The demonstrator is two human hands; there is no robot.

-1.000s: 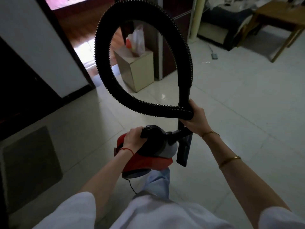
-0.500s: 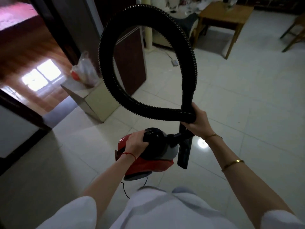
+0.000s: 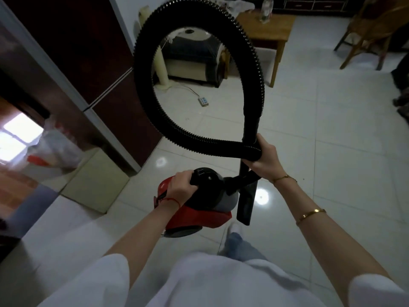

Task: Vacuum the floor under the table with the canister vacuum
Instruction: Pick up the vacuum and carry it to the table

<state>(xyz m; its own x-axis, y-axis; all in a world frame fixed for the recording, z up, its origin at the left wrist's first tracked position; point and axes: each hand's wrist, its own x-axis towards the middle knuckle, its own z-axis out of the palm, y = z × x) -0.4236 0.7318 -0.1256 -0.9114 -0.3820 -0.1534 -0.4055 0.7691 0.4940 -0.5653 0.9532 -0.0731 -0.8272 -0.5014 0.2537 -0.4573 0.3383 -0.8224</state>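
Both hands clenched around vacuum (image 3: pixel 199 196)

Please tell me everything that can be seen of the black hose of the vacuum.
The hose is black, ribbed and looks like flexible plastic. It curls in one big upright loop above the red-and-black canister. The right hand grips it where the loop crosses a smooth, rigid black tube; below the hand hangs a flat black nozzle, clear of the floor. The left hand holds the canister's handle, not the hose.

The floor (image 3: pixel 321 138) under me is pale glossy tile. A white power strip (image 3: pixel 203 101) lies on it. A wooden surface (image 3: pixel 269 29) and chair (image 3: pixel 367 34) stand on it farther off.
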